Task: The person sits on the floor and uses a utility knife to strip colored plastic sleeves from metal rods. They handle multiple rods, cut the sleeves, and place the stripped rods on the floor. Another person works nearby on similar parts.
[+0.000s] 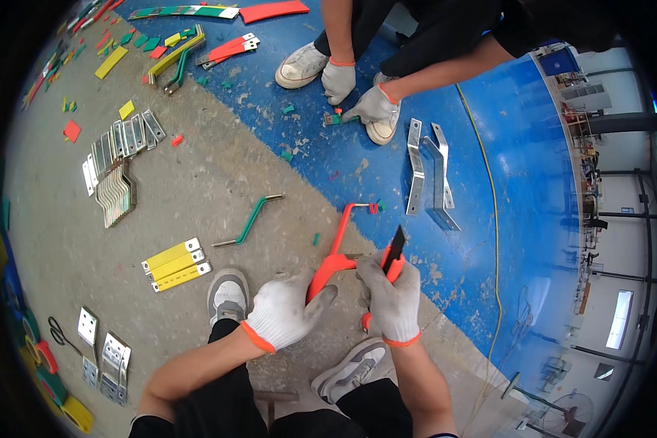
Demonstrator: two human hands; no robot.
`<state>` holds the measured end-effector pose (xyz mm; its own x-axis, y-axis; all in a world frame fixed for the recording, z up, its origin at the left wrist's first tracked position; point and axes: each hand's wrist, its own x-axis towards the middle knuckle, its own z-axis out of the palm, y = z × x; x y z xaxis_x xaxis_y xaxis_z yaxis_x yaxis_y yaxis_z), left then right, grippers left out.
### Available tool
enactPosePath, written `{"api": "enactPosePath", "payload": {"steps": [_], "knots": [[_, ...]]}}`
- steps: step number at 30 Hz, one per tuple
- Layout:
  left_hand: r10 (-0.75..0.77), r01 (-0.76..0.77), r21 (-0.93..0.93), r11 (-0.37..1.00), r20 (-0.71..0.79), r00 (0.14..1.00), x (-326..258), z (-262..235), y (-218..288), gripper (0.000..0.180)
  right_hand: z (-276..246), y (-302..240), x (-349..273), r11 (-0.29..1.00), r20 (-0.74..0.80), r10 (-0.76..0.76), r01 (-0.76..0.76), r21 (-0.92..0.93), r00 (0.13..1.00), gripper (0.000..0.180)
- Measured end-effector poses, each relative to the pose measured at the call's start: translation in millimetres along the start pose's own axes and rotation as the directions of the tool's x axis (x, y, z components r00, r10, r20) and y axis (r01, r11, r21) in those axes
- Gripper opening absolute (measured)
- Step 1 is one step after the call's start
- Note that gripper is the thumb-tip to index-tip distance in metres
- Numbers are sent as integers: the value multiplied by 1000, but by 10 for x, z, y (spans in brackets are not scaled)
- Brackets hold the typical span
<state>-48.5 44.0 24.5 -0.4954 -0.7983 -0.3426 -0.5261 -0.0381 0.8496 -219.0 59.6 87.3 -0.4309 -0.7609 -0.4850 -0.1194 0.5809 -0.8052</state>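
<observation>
Left hand (286, 312) in its white glove is closed around the lower end of the red-sleeved bent bar (333, 252), which runs up and away from it over the floor (197, 197). I see my right hand (391, 296) just beside it, gripping a black-bladed cutter (396, 247) against the sleeve

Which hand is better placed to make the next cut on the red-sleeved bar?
Right, probably. The right hand holds the utility knife with its blade beside the red-sleeved bar, while the left hand grips that bar.
</observation>
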Motion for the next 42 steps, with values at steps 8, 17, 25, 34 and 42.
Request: {"api": "enactPosePath", "payload": {"steps": [8,17,25,34,42], "knots": [[352,-283,292,914,-219,910,110,103,-248,26,-144,-260,-204,974,28,143,-146,173,989,8],[561,-476,389,789,-139,816,59,-17,-281,28,-465,-103,-111,713,65,119,-131,689,991,32],[438,-402,193,895,-214,873,-68,-50,-474,22,-829,82,-173,989,1,142,-142,37,990,22],[492,-479,126,869,-325,808,21,26,-505,20,-384,297,-559,925,195,321,-351,145,927,17],[594,-568,316,760,17,804,31,-72,-479,19,-43,343,-715,960,251,258,-277,46,933,15]]}}
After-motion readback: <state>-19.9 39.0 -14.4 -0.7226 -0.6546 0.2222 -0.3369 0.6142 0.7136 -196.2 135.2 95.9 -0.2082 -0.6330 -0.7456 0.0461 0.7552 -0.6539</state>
